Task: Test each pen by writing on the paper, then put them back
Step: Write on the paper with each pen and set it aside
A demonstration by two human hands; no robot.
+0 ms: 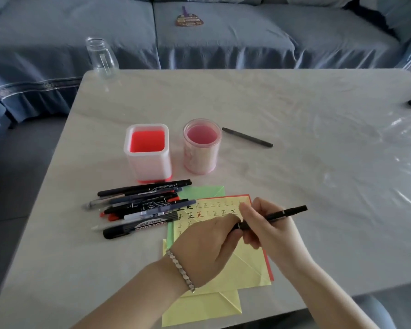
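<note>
Black pen (285, 212), as I log it, held just above the yellow paper (248, 264) on the tabletop (294, 103), left grip (207, 243) pinching one end, right grip (271, 231) clamped round the barrel; pile of pens (142, 205) at the paper's left edge, square holder (147, 160) and round holder (201, 157) beyond.

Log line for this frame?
left hand: grips pen end | right hand: holds pen | paper: under pen | pens: left of paper
</note>
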